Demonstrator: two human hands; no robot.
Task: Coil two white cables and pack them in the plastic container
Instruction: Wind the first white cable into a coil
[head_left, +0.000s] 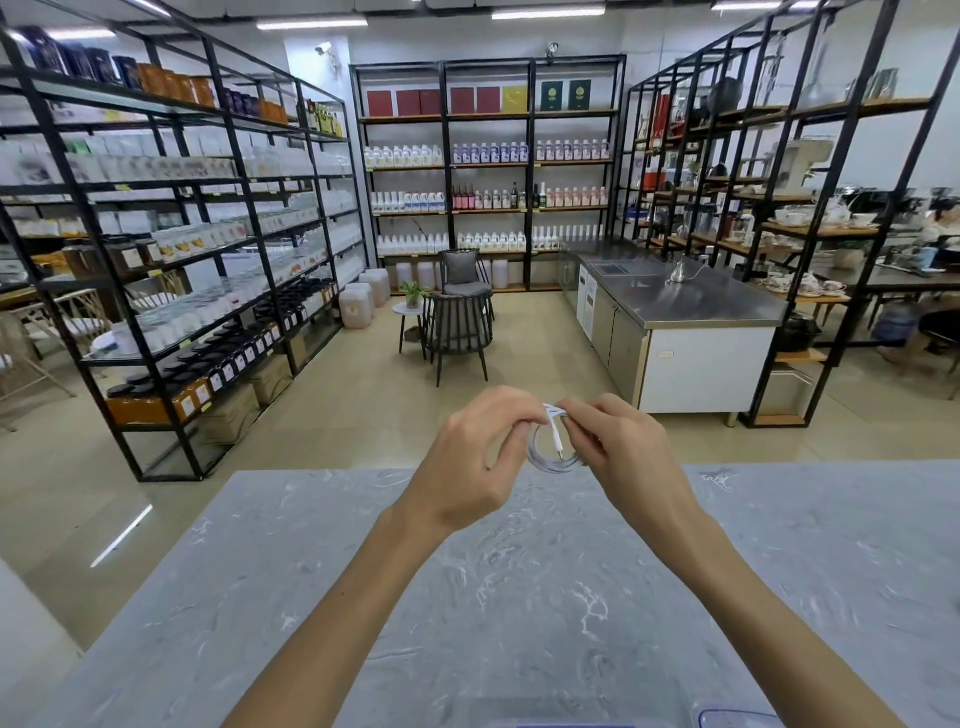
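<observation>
White cable (551, 460), wound into a small round coil, hangs in the air above the far edge of the grey marble table (519, 597), with one plug end dangling across the loop. The left hand (480, 460) pinches the top of the coil between its thumb and curled fingers. The right hand (626, 452) grips the coil's upper right side with its fingertips closed on the strands. Both forearms reach out over the table from its near side. At the table's near edge, cut off by the frame, lies a corner of a clear plastic container (737, 719) with a bluish rim. Beyond the table's far edge stand two dark chairs (460, 322). Further out, black metal shelves (483, 171) of bottles line the walls, and a steel counter (685, 301) stands far right of the table.
</observation>
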